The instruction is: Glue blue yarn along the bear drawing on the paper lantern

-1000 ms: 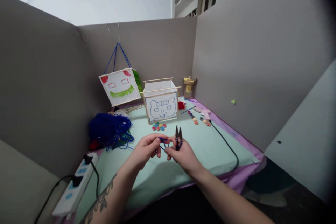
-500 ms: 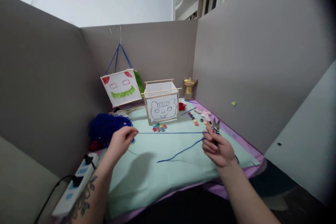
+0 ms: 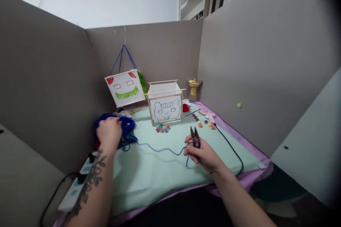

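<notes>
My left hand (image 3: 109,130) is closed over a tangled heap of blue yarn (image 3: 129,122) at the left of the table, its fingertips partly hidden in the strands. In my right hand (image 3: 202,154) a pair of small scissors (image 3: 195,138) stands with its dark blades pointing up and slightly apart. The same fingers pinch a length of blue yarn (image 3: 162,149) that runs slack from the heap. A short end of it dangles below the fingers.
A stick-framed paper lantern (image 3: 166,110) with a drawn animal face stands mid-table. Another lantern (image 3: 126,94) hangs behind it from a hook. Colourful pieces (image 3: 162,128) lie in front. A pink glue gun (image 3: 210,117) trails a black cord at right; a power strip (image 3: 70,195) is at left.
My left hand has moved left onto the yarn heap, and the strand once stretched between my hands now sags. My right hand has come lower and leftward with the scissors.
</notes>
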Motion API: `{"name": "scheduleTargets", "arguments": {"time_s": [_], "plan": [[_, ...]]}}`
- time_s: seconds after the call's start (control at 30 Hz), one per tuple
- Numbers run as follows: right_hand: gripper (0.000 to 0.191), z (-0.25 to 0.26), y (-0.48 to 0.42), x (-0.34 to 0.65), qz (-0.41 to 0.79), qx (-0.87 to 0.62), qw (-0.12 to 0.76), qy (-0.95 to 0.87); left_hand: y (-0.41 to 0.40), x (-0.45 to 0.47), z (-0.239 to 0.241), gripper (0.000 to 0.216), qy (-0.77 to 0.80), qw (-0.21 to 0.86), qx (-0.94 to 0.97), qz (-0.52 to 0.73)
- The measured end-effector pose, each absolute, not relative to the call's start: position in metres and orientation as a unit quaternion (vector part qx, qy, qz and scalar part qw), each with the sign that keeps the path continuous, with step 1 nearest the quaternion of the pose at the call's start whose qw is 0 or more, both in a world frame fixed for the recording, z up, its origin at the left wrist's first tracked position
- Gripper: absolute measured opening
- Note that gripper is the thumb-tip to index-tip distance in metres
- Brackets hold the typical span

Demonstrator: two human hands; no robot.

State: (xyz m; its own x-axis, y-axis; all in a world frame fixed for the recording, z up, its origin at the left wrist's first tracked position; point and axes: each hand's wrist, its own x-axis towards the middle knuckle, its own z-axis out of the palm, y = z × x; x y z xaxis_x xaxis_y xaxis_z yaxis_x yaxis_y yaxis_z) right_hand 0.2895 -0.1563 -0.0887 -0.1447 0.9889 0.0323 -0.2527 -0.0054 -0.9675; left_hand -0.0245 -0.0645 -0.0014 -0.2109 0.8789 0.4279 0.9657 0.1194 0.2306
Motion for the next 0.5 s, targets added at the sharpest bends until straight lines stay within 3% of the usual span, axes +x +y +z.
{"name": "scheduleTargets", "arguments": {"time_s": [0.07,0.13,0.2,0.33,0.43,0.5], "plan": [[0.033,-0.092,-0.153,0.271,0.576,-0.406,0.515,-0.489,-0.087,0.019,-0.025,0.033,-0.629,-0.107,-0.716,-0.283],[0.032,-0.094,-0.152,0.259,0.565,-0.412,0.507,-0.504,-0.108,0.061,-0.051,0.042,-0.472,-0.326,-0.779,-0.253],[0.031,-0.095,-0.153,0.259,0.559,-0.415,0.497,-0.518,-0.120,0.088,-0.070,0.055,-0.398,-0.429,-0.781,-0.217],[0.031,-0.099,-0.155,0.280,0.541,-0.440,0.499,-0.514,-0.115,0.087,-0.069,0.027,-0.466,-0.328,-0.787,-0.236],[0.028,-0.106,-0.153,0.291,0.525,-0.447,0.515,-0.510,-0.129,0.068,-0.045,0.036,-0.494,-0.183,-0.808,-0.265],[0.026,-0.113,-0.150,0.289,0.523,-0.444,0.519,-0.509,-0.161,0.060,-0.033,0.037,-0.433,-0.143,-0.857,-0.241]]}}
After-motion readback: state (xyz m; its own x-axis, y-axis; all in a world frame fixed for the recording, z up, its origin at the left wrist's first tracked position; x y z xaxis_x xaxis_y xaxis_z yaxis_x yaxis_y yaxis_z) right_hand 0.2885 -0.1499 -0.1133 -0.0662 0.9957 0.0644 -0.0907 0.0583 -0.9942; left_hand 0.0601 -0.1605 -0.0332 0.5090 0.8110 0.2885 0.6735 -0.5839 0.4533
